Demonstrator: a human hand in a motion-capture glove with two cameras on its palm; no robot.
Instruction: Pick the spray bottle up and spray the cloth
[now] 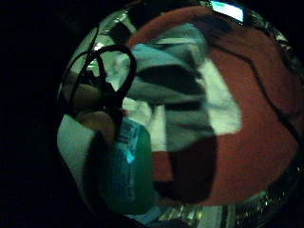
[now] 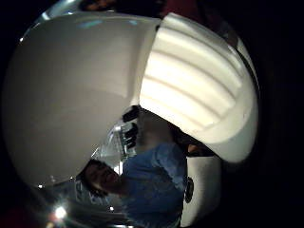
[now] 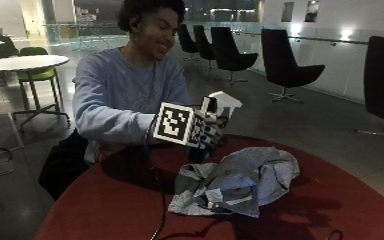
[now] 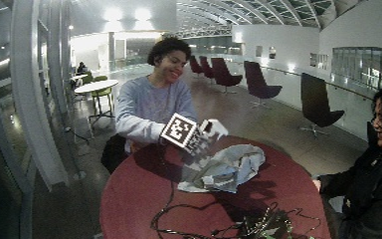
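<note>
My gloved right hand (image 3: 208, 134) grips a spray bottle (image 3: 220, 102) upright above the near edge of the round red table (image 3: 112, 210). Its white spray head points out over the crumpled grey striped cloth (image 3: 242, 180) that lies on the table just beyond the hand. In the little finger side view the bottle's green body (image 1: 130, 175) runs beside the palm, with the cloth (image 1: 180, 90) below it. The white spray head (image 2: 199, 90) fills the thumb side view. In the wide view, hand (image 4: 199, 140), bottle (image 4: 214, 128) and cloth (image 4: 227, 167) stand the same way.
Black cables (image 4: 197, 224) trail over the table's front part. A second person's sleeve (image 4: 370, 189) is at the table's right side. A lit screen (image 1: 228, 9) lies at the table's edge. Black chairs (image 3: 282, 60) stand far behind.
</note>
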